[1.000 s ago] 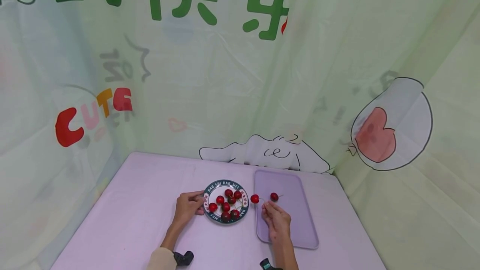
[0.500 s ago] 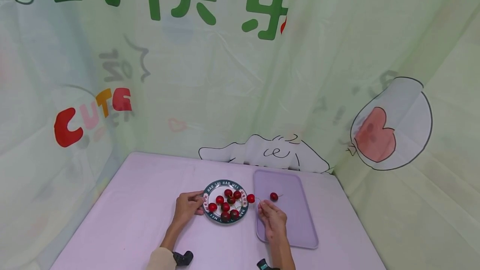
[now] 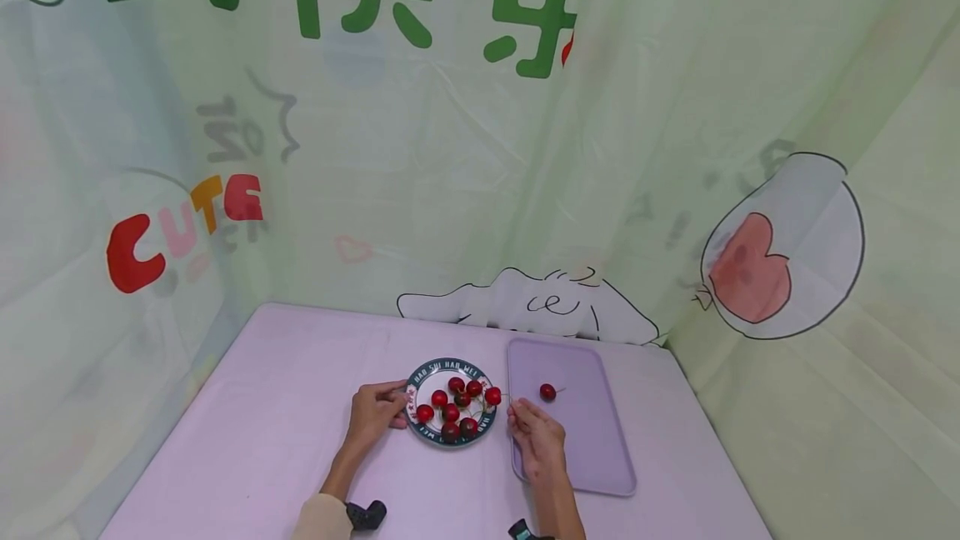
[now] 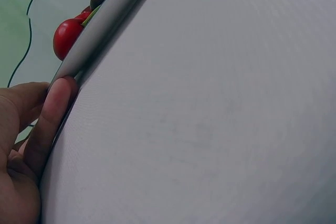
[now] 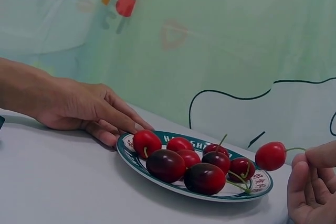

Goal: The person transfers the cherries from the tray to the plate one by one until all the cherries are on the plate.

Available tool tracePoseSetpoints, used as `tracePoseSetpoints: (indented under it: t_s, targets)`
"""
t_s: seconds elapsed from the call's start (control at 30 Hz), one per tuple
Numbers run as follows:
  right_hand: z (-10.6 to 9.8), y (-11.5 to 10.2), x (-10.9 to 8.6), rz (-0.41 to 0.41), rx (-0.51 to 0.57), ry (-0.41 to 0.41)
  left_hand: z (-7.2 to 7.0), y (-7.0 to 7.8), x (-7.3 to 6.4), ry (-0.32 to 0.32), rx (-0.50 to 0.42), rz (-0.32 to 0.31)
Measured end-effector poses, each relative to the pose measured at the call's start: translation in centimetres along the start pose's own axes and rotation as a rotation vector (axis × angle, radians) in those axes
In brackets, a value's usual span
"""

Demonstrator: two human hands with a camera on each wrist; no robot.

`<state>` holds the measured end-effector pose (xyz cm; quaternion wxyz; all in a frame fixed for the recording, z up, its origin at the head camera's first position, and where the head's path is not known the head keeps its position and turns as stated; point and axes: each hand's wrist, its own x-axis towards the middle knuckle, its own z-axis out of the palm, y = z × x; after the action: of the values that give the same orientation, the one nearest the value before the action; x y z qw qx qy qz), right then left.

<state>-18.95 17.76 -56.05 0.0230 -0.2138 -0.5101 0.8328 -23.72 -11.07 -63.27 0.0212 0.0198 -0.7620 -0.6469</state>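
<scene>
A round plate (image 3: pixel 415 430) with a dark green lettered rim bears several red and dark red cherries (image 5: pixel 165 165), some with green stems. My left hand (image 3: pixel 369 417) grips the plate's left edge, thumb and fingers at the rim in the left wrist view. Between thumb and fingertips, my right hand (image 3: pixel 538 438) pinches the stem of a bright red cherry (image 5: pixel 271 156). That cherry hangs over the plate's right rim, its stem pointing right toward the hand. One more dark red cherry (image 3: pixel 547 392) lies on the purple tray (image 3: pixel 588 448).
The tray lies just right of the plate, partly behind the right hand and forearm. A pale pink cloth covers the table (image 3: pixel 300 373). Printed light green curtains (image 3: pixel 465 190) enclose it at the back and both sides. Dark straps sit on both wrists.
My right hand has moved left with the cherry, from above the tray's left edge to over the plate's right rim. The left hand stays at the plate.
</scene>
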Motion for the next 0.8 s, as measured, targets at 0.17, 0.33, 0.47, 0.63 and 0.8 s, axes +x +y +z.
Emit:
tracePoseSetpoints:
  t_s: [0.17,0.33,0.47,0.63,0.8]
  targets:
    - [0.09,0.21,0.15,0.008,0.011,0.004,-0.04,-0.1,0.03,-0.001,-0.003,0.006]
    - [0.27,0.42,0.38,0.016,0.007,0.0,-0.04,-0.03,-0.02,0.0,0.001,0.002]
    - [0.36,0.5,0.5,0.016,0.009,0.001,-0.06,0.09,-0.08,0.001,0.002,0.001]
    - [0.59,0.39,0.39,0.019,0.016,0.005,-0.05,0.36,-0.23,0.003,0.006,0.001]
    - [0.96,0.25,0.33,0.022,0.02,-0.001,-0.04,0.44,-0.23,0.006,0.021,-0.002]
